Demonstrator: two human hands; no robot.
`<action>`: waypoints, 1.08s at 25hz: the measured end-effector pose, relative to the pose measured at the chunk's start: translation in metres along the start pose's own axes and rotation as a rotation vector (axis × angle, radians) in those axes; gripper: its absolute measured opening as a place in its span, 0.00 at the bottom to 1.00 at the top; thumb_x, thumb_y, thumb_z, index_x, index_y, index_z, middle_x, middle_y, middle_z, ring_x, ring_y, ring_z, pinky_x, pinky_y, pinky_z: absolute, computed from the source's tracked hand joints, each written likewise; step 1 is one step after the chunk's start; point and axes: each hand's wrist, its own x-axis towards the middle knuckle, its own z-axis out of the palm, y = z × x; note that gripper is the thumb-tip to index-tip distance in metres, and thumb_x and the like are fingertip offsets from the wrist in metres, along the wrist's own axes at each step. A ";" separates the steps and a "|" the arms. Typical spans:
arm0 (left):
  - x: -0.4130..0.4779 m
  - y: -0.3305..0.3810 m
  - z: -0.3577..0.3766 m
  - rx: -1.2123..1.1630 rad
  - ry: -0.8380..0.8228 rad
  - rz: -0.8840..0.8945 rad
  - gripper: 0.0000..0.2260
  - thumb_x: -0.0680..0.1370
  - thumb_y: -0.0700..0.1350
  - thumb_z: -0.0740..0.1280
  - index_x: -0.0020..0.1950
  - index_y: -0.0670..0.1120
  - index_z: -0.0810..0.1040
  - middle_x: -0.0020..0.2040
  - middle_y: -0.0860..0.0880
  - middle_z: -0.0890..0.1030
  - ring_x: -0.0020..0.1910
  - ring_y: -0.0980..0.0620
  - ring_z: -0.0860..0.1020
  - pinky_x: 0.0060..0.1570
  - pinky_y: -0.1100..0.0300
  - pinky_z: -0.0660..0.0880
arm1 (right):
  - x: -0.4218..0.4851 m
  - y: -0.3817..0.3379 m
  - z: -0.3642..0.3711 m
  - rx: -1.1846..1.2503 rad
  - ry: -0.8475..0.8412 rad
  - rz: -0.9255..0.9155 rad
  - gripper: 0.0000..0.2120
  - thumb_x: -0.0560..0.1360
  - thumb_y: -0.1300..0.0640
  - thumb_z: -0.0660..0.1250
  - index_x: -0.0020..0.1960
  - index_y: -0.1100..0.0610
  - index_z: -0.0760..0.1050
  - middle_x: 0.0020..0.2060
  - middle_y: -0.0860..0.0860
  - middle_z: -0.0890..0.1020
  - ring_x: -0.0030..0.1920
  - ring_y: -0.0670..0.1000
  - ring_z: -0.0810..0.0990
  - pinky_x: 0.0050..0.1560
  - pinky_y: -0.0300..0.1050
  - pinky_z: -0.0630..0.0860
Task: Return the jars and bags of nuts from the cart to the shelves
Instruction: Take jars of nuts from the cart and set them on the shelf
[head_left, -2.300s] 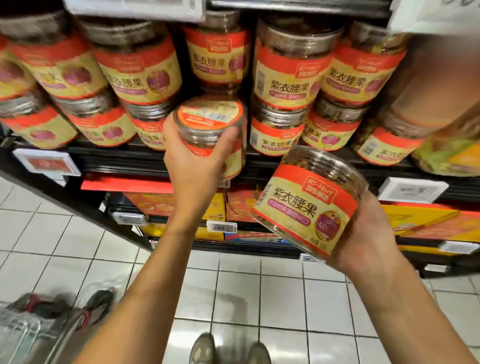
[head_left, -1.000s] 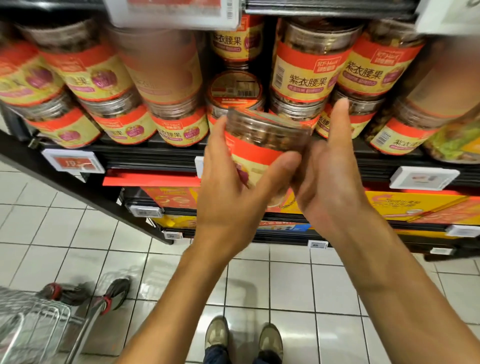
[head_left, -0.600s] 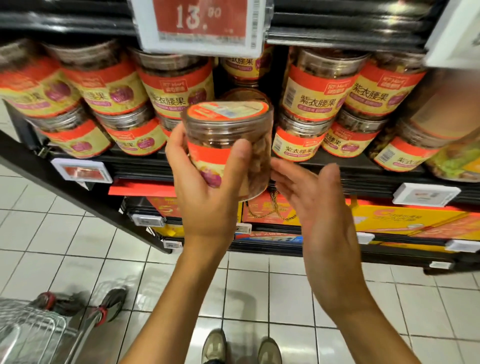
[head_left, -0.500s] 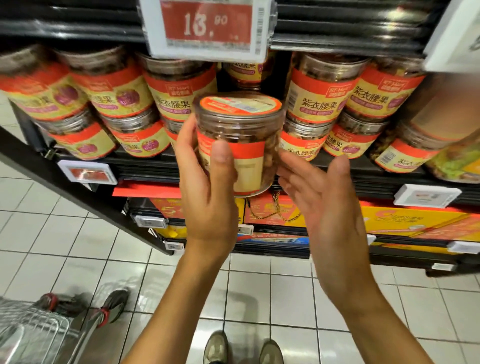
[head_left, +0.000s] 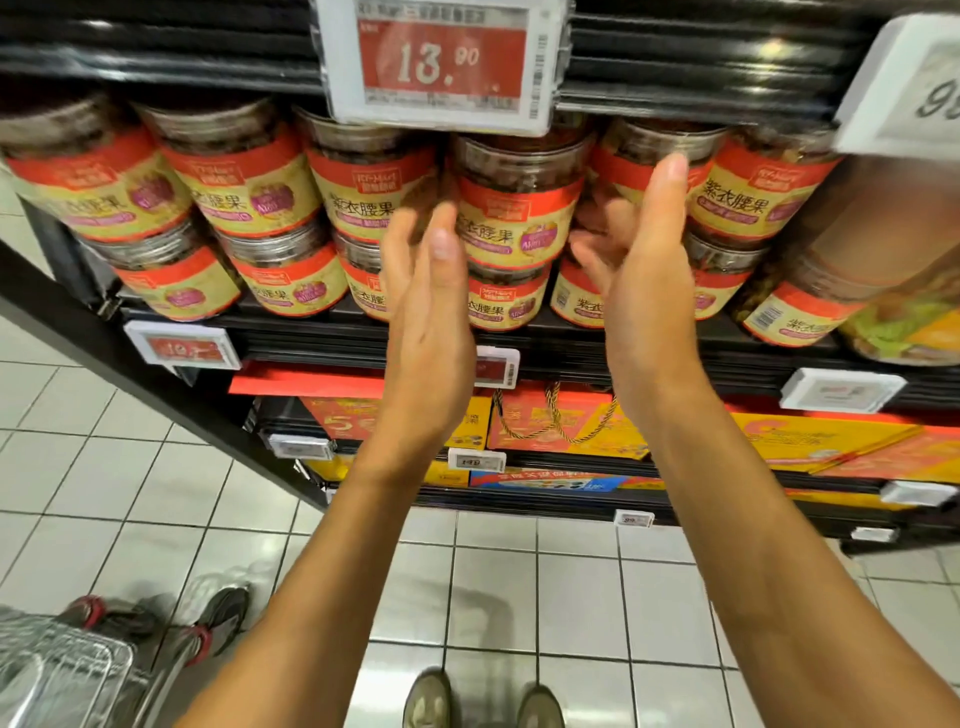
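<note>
A clear jar of nuts (head_left: 515, 208) with a red and yellow label stands on the shelf (head_left: 649, 358), stacked on a lower jar (head_left: 506, 307) in the middle column. My left hand (head_left: 426, 312) is at the jar's left side, fingers blurred beside it and thumb straight up in front of the label. My right hand (head_left: 644, 270) is at its right side with its fingers extended upward. Neither hand wraps round the jar. Identical jars fill the shelf on both sides in two layers.
A large price tag (head_left: 441, 62) hangs from the shelf above, just over the stacked jar. Gift boxes (head_left: 566, 426) fill the lower shelves. The wire cart (head_left: 62, 670) is at the bottom left on the tiled floor, and my shoes (head_left: 483, 701) are below.
My left hand lifted the jar and set it on top of the lower jar in the gap, then loosened its grip. My right hand rose beside the jar.
</note>
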 end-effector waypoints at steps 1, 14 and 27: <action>0.000 -0.003 -0.002 0.004 0.002 0.003 0.20 0.77 0.60 0.46 0.67 0.61 0.63 0.74 0.49 0.61 0.73 0.55 0.61 0.73 0.49 0.58 | -0.002 0.003 0.001 0.015 0.030 -0.028 0.26 0.79 0.41 0.47 0.59 0.55 0.75 0.54 0.47 0.80 0.53 0.44 0.79 0.61 0.44 0.73; -0.010 0.004 -0.008 0.159 -0.091 0.022 0.22 0.81 0.52 0.50 0.71 0.45 0.66 0.71 0.47 0.67 0.72 0.54 0.64 0.72 0.51 0.61 | -0.005 0.018 0.001 -0.156 -0.014 -0.072 0.26 0.76 0.42 0.46 0.56 0.54 0.78 0.54 0.48 0.80 0.59 0.46 0.76 0.65 0.50 0.70; -0.204 0.124 -0.135 -0.031 0.571 -0.439 0.10 0.81 0.37 0.56 0.52 0.37 0.76 0.39 0.47 0.78 0.30 0.60 0.77 0.36 0.71 0.75 | -0.149 -0.042 -0.005 -0.453 -0.817 0.022 0.10 0.81 0.58 0.56 0.51 0.50 0.75 0.49 0.48 0.81 0.43 0.45 0.82 0.49 0.44 0.76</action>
